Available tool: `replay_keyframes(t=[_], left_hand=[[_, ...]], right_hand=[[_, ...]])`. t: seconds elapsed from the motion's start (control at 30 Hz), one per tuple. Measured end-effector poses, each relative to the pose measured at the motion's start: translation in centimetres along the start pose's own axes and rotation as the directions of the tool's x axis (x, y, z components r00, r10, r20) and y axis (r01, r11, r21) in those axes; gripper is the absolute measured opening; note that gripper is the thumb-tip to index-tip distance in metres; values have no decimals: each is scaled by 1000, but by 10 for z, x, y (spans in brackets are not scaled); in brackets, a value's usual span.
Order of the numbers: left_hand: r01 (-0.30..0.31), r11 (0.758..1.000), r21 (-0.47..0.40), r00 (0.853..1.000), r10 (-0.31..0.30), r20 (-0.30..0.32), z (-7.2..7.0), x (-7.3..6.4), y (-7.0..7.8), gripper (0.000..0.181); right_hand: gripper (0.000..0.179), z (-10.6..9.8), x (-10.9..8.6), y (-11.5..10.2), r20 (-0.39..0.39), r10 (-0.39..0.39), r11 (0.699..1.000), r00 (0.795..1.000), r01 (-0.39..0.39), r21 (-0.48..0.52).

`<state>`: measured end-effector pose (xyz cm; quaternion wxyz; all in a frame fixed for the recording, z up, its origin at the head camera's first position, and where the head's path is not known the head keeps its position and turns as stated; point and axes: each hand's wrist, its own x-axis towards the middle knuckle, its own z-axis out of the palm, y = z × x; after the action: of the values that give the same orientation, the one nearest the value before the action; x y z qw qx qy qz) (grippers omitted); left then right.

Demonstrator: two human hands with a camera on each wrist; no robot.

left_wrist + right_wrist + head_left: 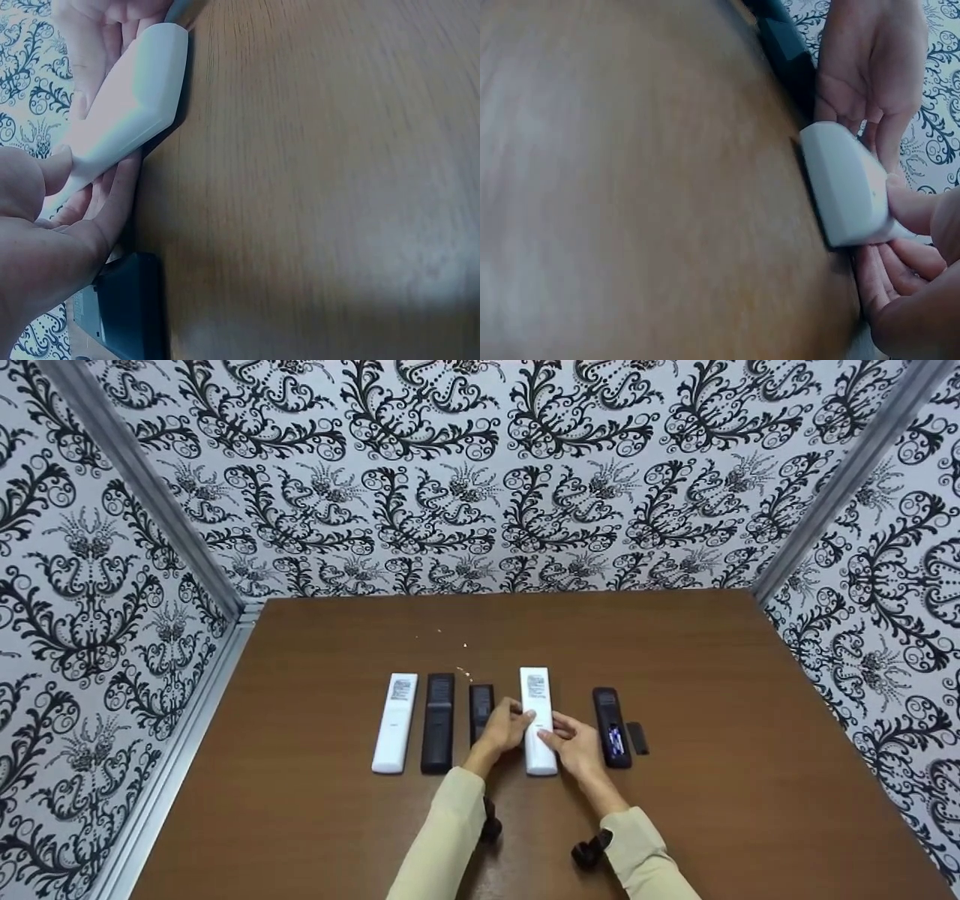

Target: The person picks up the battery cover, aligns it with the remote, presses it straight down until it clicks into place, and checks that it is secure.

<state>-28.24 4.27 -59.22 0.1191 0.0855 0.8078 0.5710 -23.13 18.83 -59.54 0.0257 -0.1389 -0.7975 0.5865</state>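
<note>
A white remote control [537, 750] lies lengthwise between my two hands, its labelled back facing up. My left hand [504, 727] grips its left edge, the thumb on top and fingers along the side. From the other side my right hand [579, 744] holds the right edge, its thumb [911, 206] on the upper face. The near end of the white remote [142, 90] is close over the table in the left wrist view. A small black remote [481, 709] lies left of my left hand, partly hidden by it.
Further left lie another white remote [394, 724] and a black remote [438, 724]. On the right is a black remote [613, 727] with its battery compartment uncovered, beside a small dark cover [637, 738]. Pale crumbs are scattered on the brown table [337, 840]. Patterned walls [480, 510] surround it.
</note>
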Motion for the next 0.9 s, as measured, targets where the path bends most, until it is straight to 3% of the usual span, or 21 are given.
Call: replay_keyframes(t=[0.17, 0.33, 0.47, 0.6, 0.8, 0.9], left_hand=[[54, 998, 15, 998, -53, -39, 1, -5, 15, 29], [56, 978, 199, 994, -36, -105, 4, -6, 27, 30], [115, 946, 303, 984, -68, -164, 6, -5, 33, 30], [160, 936, 314, 973, -97, -208, 9, -5, 33, 25], [143, 938, 317, 963, -58, -264, 12, -6, 30, 19], [159, 927, 341, 956, -57, -289, 14, -9, 33, 20]], right_hand=[[45, 0, 1, -2, 2, 6, 1000, 1000, -6, -6], [43, 1, 1, 0, -36, -33, 999, 999, 33, 1], [41, 4, -1, 1, -60, -80, 997, 995, 80, -1], [38, 8, -3, 0, -89, -106, 992, 990, 99, -75], [36, 9, -5, -3, -102, -130, 980, 986, 112, -166], [36, 8, -5, -3, -106, -136, 975, 985, 114, -188]])
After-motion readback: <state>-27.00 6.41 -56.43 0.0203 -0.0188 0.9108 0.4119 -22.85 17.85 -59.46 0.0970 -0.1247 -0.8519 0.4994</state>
